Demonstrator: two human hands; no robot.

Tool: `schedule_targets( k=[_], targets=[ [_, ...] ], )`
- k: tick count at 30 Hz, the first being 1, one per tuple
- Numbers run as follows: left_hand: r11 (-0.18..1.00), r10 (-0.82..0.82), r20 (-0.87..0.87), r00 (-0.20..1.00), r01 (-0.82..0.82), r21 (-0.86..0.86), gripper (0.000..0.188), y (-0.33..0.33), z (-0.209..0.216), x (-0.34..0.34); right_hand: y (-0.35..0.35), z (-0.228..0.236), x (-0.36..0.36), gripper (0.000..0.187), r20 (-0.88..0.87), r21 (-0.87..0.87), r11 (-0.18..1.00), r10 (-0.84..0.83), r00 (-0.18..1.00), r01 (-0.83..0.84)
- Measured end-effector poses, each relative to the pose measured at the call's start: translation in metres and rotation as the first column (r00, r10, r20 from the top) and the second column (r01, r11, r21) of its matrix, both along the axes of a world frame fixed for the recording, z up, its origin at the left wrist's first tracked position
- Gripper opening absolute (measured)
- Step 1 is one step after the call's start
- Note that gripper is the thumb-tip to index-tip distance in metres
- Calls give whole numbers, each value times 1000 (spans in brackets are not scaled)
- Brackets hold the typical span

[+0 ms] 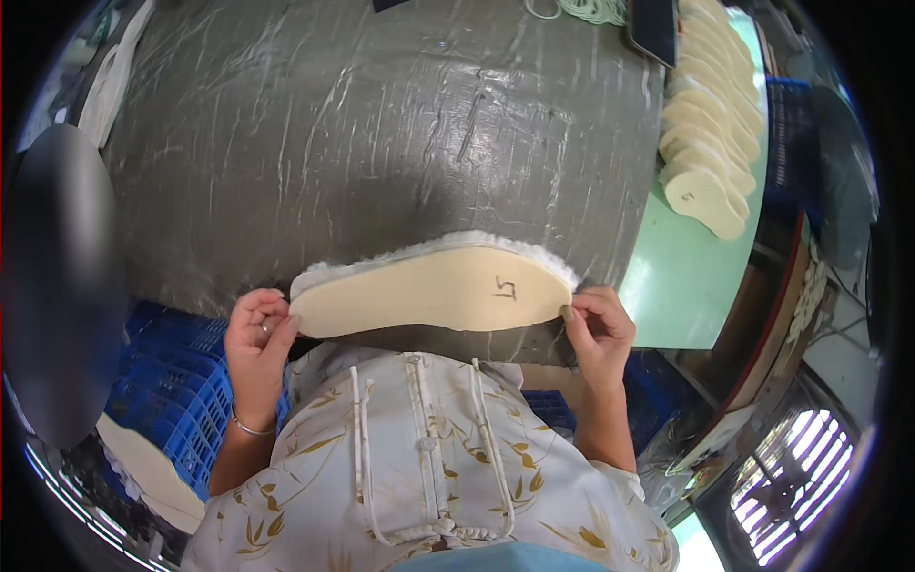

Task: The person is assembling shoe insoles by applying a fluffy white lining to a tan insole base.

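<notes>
A cream insole (410,294) with white fleece along its far edge is stretched lengthwise between my two hands, over the near edge of the table. A dark handwritten mark shows near its right end. My left hand (259,329), with a ring on a finger and a bangle on the wrist, pinches the left end between thumb and fingers. At the opposite end my right hand (600,329) pinches the insole's tip in the same way. The smooth face is turned up; the fleecy underside is mostly hidden.
Overlapping insoles (710,124) lie in a long row on a pale green board (681,286) at the right. A dark phone-like slab (653,29) and pale cord (596,10) rest at the far edge. Blue plastic crates (176,381) stand below left. The grey tabletop (381,143) is wrinkled.
</notes>
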State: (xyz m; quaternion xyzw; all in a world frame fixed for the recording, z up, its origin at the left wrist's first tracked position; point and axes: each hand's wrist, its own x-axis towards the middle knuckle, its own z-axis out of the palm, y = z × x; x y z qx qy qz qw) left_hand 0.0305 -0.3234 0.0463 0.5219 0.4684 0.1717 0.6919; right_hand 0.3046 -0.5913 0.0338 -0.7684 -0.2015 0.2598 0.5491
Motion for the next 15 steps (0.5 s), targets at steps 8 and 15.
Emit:
schedule_targets(
  k=[8,15],
  targets=[
    [975,-156,-63,986,164,153,26,6,-2,-15,-3,0,-5,20,269,12,997,65,961,-70],
    [982,-131,-99,986,143,122,20,1,5,-4,-3,4,-2,20,287,61,993,78,955,-99]
  ],
)
